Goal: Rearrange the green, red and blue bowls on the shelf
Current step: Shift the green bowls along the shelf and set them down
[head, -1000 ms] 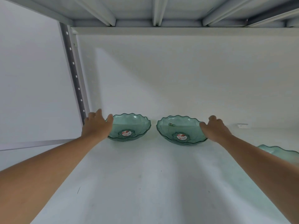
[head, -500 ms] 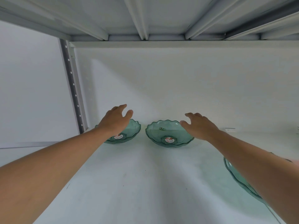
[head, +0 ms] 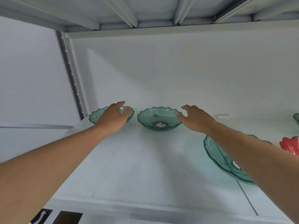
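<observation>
Hovering with fingers spread, the left hand (head: 113, 118) and right hand (head: 196, 119) are poised over two green bowls (head: 159, 118); rims must be gripped next.

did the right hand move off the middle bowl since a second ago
Yes. The right hand gripped the middle bowl's rim then; now it is open and lifted, to the right of the rim, which has stayed near the post.

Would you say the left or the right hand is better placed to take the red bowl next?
Probably the right. The red bowl sits at the shelf's far right, beside the right forearm; the right hand is open and empty. The left hand hovers over the leftmost green bowl.
</observation>
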A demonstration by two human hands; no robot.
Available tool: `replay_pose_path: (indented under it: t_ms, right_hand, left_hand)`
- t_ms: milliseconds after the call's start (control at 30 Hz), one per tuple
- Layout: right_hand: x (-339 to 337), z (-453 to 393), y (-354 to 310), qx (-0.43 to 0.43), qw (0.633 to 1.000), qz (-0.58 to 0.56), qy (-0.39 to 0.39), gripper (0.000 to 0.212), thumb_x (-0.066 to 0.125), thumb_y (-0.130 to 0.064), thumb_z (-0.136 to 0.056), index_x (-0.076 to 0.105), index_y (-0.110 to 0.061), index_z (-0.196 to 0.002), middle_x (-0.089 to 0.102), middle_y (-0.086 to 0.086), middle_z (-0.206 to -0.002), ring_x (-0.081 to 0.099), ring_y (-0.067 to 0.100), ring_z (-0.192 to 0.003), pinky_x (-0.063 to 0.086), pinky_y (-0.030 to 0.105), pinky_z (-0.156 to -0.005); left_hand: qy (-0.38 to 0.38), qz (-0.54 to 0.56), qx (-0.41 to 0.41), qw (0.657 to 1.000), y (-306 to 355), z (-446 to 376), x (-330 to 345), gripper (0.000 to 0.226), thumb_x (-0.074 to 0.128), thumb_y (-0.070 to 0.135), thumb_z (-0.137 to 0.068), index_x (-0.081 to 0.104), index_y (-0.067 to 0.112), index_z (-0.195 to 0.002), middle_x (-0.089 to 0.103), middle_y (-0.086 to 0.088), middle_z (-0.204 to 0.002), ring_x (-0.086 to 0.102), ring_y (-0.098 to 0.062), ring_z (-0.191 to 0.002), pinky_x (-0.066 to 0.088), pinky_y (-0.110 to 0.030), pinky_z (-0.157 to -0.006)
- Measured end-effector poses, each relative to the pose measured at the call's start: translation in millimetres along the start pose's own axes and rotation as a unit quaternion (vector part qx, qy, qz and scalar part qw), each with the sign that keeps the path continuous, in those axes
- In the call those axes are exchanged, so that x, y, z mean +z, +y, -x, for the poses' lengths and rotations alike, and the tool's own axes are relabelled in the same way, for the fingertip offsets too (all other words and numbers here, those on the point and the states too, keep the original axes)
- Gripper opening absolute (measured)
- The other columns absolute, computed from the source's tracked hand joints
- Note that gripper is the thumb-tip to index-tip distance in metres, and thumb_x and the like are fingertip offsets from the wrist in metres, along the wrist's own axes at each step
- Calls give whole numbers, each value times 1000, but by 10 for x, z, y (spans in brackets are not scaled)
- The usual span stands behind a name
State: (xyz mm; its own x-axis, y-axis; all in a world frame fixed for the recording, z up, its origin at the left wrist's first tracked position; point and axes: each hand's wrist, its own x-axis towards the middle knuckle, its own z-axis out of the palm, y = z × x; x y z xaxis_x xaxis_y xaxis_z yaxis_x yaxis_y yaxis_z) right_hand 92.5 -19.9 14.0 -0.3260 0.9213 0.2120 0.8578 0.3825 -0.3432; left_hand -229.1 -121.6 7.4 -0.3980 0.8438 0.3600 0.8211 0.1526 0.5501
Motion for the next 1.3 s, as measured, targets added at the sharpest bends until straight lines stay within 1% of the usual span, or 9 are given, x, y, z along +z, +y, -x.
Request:
replay_pose_path:
  t_ms: [133, 300, 433, 533, 667, 800, 1000, 1167, 1300]
  right_hand:
    - [-65, 270, 1, 9, 1000, -2, 2, 72, 35, -65, -95, 35, -31, -158, 45, 6, -154, 45, 31, -139, 43, 47, -105]
    - [-208, 654, -37, 42, 999, 12, 21, 74, 34, -68, -94, 35, -30, -158, 45, 5, -153, 46, 30, -137, 44, 47, -106]
    - [-255, 947, -126, 58, 997, 36, 23, 73, 36, -65, -94, 36, -28, -157, 47, 6, -152, 48, 29, -137, 45, 46, -104]
    - [-256, 1146, -202, 61, 997, 47, 22, 73, 36, -65, -94, 37, -28, -157, 47, 6, -152, 47, 29, -137, 44, 46, -104]
    - [-256, 1411, -253, 62, 997, 51, 23, 73, 36, -66, -93, 39, -29, -156, 48, 5, -151, 50, 30, -135, 45, 48, -106]
    - [-365, 1600, -171, 56, 997, 44, 22, 73, 36, -66, -92, 39, -29, -155, 49, 6, -151, 49, 30, -136, 44, 48, -108]
    - [-622, 1879, 257, 43, 998, 33, 27, 74, 36, -65, -92, 38, -28, -155, 47, 7, -153, 51, 31, -133, 46, 48, -104]
    - [-892, 2154, 880, 26, 997, 64, 16, 71, 36, -63, -95, 38, -27, -156, 49, 8, -151, 53, 33, -131, 45, 49, -105]
    - [-1134, 2316, 1407, 27, 996, 78, 18, 70, 37, -63, -95, 41, -28, -155, 51, 8, -148, 55, 34, -130, 45, 46, -103]
  left_hand:
    - [-4, 3, 7, 1000, 53, 186, -85, 74, 35, 70, -94, 41, 35, -159, 41, 3, -164, 41, -20, -147, 32, -28, -96]
    - [-12, 24, 25, 999, 120, 349, -177, 79, 31, 74, -88, 42, 37, -158, 43, 4, -163, 40, -19, -148, 34, -31, -101]
    - [-27, 15, 42, 999, 96, 532, -174, 78, 30, 74, -91, 42, 36, -158, 43, 4, -162, 40, -20, -148, 37, -40, -111]
    - [-32, 22, 55, 998, 67, 672, -171, 79, 30, 73, -92, 42, 33, -159, 40, 4, -166, 37, -20, -151, 33, -41, -117]
    - [-44, 31, 59, 997, 113, 874, -186, 81, 30, 73, -91, 44, 31, -158, 41, 4, -166, 37, -21, -151, 33, -43, -120]
    - [-43, 30, 58, 997, 289, 1025, -223, 79, 30, 74, -91, 46, 32, -156, 42, 3, -165, 40, -22, -150, 36, -45, -118]
    - [-43, 30, 69, 996, 789, 1298, -98, 77, 32, 72, -92, 47, 31, -156, 48, 2, -161, 43, -22, -147, 36, -43, -118]
    - [-59, 25, 64, 996, 1382, 1628, 243, 79, 31, 72, -92, 46, 31, -157, 48, 4, -161, 42, -20, -148, 36, -43, -117]
    - [-61, 32, 65, 996, 1881, 1822, 523, 78, 32, 72, -92, 47, 31, -156, 51, 3, -159, 45, -22, -146, 38, -43, -116]
